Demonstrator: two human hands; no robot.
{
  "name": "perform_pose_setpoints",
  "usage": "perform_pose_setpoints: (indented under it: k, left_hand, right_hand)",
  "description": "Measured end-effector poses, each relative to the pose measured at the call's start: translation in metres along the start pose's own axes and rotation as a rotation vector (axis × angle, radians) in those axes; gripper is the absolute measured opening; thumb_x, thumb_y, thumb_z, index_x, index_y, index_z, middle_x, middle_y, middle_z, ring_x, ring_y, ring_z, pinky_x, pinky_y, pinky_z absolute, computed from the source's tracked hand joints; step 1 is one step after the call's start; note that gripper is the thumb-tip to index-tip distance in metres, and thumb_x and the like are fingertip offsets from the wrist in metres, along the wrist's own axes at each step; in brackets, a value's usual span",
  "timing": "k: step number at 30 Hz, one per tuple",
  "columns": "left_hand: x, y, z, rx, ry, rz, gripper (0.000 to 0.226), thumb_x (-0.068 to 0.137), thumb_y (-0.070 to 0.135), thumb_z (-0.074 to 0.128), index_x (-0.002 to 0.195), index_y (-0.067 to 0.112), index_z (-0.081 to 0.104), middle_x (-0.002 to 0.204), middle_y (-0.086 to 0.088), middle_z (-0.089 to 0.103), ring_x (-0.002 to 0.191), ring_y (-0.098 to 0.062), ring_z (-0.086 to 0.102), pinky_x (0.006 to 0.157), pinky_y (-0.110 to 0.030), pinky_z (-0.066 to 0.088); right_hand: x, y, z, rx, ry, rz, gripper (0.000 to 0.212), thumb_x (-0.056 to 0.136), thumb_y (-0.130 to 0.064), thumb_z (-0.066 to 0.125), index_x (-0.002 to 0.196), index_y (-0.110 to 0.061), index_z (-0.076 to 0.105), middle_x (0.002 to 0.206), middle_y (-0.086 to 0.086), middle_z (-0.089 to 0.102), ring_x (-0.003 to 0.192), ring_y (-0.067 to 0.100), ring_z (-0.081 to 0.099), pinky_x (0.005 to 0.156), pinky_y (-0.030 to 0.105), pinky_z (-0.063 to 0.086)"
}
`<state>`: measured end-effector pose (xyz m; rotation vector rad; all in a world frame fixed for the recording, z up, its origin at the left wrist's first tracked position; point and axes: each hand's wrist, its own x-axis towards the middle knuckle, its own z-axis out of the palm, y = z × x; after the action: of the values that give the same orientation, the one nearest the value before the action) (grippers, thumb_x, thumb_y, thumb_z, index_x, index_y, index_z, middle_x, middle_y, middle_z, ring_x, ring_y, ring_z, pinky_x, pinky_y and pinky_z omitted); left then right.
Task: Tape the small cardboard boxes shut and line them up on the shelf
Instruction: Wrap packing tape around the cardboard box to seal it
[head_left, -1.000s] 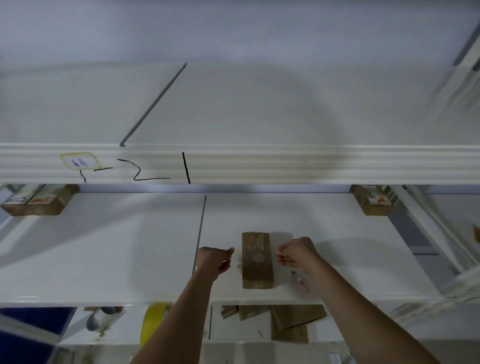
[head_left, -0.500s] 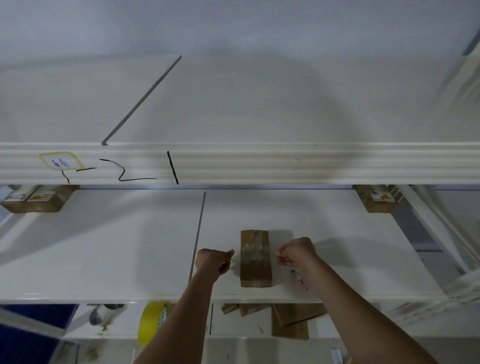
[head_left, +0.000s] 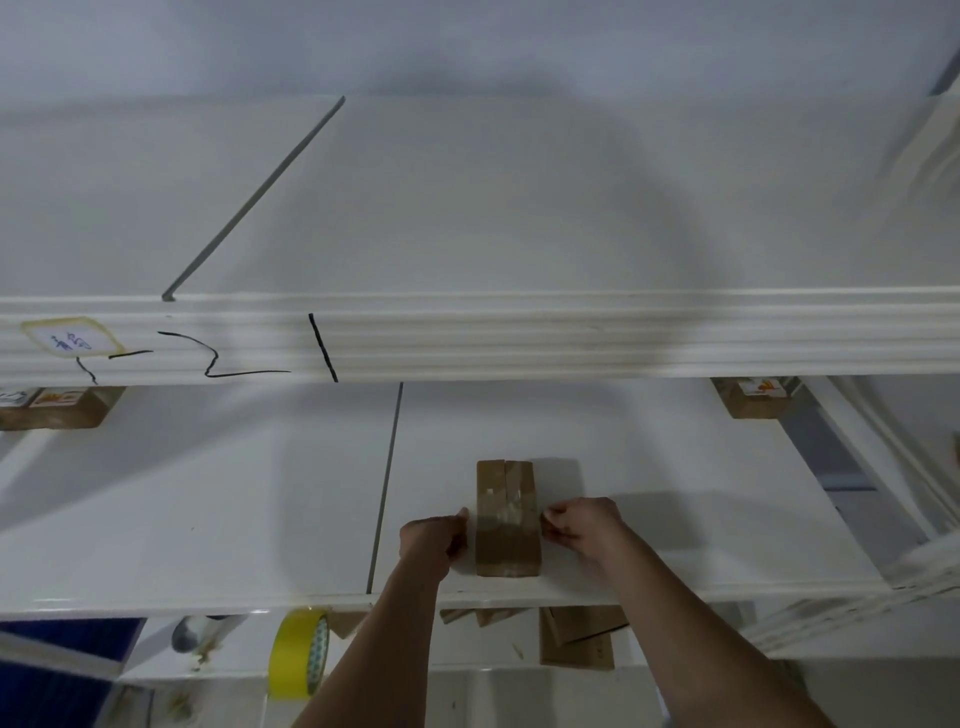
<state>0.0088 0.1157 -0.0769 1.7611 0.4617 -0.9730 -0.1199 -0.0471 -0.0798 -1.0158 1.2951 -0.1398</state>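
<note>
Cardboard box (head_left: 508, 519) lengthwise, pointing away (hands flanking its sides).

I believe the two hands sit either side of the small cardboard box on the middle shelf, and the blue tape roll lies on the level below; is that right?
Nearly right, except for the colour: the tape roll is yellow, not blue, as the head view shows. The rest holds: the left hand and right hand sit either side of the small cardboard box on the middle shelf, and the roll lies on the level below.

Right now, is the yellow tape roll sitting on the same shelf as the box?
No, the yellow tape roll is below the shelf holding the box.
</note>
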Motion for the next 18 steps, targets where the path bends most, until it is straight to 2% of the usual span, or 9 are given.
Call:
perform_pose_setpoints:
  k: [3, 6, 8, 11, 13, 15, 18]
  left_hand:
    - [0.001, 0.000, 0.002, 0.048, 0.020, -0.016, 0.036, 0.077, 0.031, 0.085, 0.090, 0.003, 0.066, 0.082, -0.012, 0.072, 0.077, -0.022, 0.072, 0.072, -0.030, 0.060]
    - [0.005, -0.001, 0.004, 0.066, 0.019, -0.007, 0.032, 0.079, 0.027, 0.084, 0.088, 0.003, 0.065, 0.081, -0.013, 0.071, 0.083, -0.024, 0.073, 0.081, -0.034, 0.061]
    - [0.007, -0.001, 0.006, 0.072, 0.013, -0.009, 0.027, 0.081, 0.023, 0.083, 0.082, 0.004, 0.063, 0.078, -0.012, 0.070, 0.076, -0.023, 0.070, 0.082, -0.033, 0.060]
    - [0.009, -0.001, 0.008, 0.063, 0.010, -0.026, 0.026, 0.079, 0.020, 0.084, 0.081, 0.004, 0.064, 0.074, -0.012, 0.067, 0.068, -0.021, 0.063, 0.075, -0.031, 0.059]
    - [0.011, -0.003, 0.012, 0.063, 0.010, -0.029, 0.026, 0.080, 0.022, 0.083, 0.081, 0.005, 0.064, 0.073, -0.011, 0.067, 0.065, -0.020, 0.062, 0.070, -0.030, 0.058]
    - [0.011, -0.004, 0.015, 0.069, 0.010, -0.027, 0.026, 0.083, 0.025, 0.080, 0.083, 0.005, 0.063, 0.074, -0.010, 0.065, 0.065, -0.020, 0.060, 0.067, -0.029, 0.055]
    - [0.013, -0.002, 0.014, 0.070, -0.006, -0.053, 0.032, 0.084, 0.028, 0.080, 0.094, 0.004, 0.062, 0.079, -0.011, 0.065, 0.070, -0.020, 0.060, 0.071, -0.029, 0.054]
  right_hand:
    - [0.012, 0.008, 0.003, 0.035, 0.005, 0.047, 0.008, 0.085, 0.012, 0.070, 0.091, 0.007, 0.069, 0.099, 0.024, 0.070, 0.097, 0.035, 0.070, 0.081, 0.041, 0.061]
    - [0.023, 0.015, 0.005, 0.048, -0.031, 0.097, 0.012, 0.086, 0.009, 0.069, 0.098, 0.006, 0.070, 0.105, 0.023, 0.069, 0.098, 0.034, 0.069, 0.073, 0.039, 0.061]
    - [0.033, 0.020, 0.004, 0.027, -0.033, 0.113, 0.018, 0.086, 0.006, 0.071, 0.105, 0.006, 0.071, 0.110, 0.023, 0.069, 0.101, 0.034, 0.068, 0.085, 0.044, 0.060]
    - [0.034, 0.021, 0.007, 0.038, -0.016, 0.132, 0.008, 0.086, 0.006, 0.070, 0.092, 0.000, 0.070, 0.111, 0.022, 0.068, 0.104, 0.034, 0.067, 0.094, 0.045, 0.057]
    - [0.031, 0.020, 0.008, 0.068, -0.001, 0.141, 0.008, 0.085, 0.005, 0.072, 0.089, -0.001, 0.069, 0.110, 0.023, 0.068, 0.104, 0.034, 0.067, 0.092, 0.045, 0.058]
    - [0.028, 0.021, 0.008, 0.082, 0.016, 0.150, 0.012, 0.083, 0.005, 0.074, 0.094, 0.002, 0.070, 0.107, 0.022, 0.069, 0.101, 0.034, 0.068, 0.090, 0.045, 0.059]
    - [0.027, 0.021, 0.009, 0.118, 0.027, 0.153, 0.021, 0.083, 0.006, 0.074, 0.103, 0.006, 0.070, 0.104, 0.022, 0.069, 0.100, 0.035, 0.068, 0.081, 0.044, 0.061]
